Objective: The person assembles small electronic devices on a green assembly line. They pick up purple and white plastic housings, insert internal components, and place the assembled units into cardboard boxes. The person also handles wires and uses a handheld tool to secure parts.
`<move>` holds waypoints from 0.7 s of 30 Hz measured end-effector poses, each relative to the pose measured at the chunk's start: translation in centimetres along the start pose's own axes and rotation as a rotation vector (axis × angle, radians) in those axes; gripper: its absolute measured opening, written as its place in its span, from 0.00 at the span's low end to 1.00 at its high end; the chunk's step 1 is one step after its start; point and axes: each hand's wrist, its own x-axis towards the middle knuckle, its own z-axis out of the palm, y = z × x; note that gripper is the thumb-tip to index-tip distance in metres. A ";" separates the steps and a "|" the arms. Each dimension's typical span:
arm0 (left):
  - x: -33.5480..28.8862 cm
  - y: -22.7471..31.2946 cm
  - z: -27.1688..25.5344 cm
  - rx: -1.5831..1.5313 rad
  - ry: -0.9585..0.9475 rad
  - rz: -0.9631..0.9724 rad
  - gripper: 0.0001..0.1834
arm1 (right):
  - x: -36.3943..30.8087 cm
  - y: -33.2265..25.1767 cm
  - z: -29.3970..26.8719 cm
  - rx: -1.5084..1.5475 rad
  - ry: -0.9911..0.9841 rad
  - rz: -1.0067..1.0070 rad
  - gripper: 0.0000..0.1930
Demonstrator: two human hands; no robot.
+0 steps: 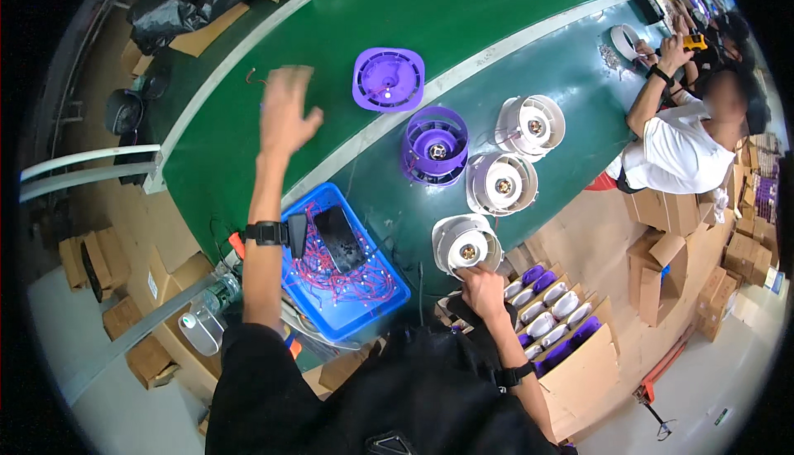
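Over the green conveyor belt (223, 145), my left hand (288, 116) is stretched out, smeared by motion, its thumb apart from the fingers and nothing visible in it. A small reddish wire (252, 77) lies on the belt beside it. My right hand (484, 292) has its fingers curled at the near rim of a white round fan housing (465, 238) with a motor in its middle. Two more white fan housings (506, 172) and a purple fan housing (430, 170) stand beyond it. Farther along the belt lies a purple cover (387, 70) with a wire inside.
A blue tray (397, 294) of red wires holds a black phone (337, 236). Cartons of white and purple parts (542, 323) stand to my right. A co-worker (678, 149) holds a yellow tool (695, 42) at the far right. A metal rail (91, 157) runs at left.
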 end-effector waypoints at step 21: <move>12.5 -1.4 12.1 -1.228 0.306 -1.160 0.18 | 0.0 -0.2 -0.1 0.009 0.029 -0.048 0.16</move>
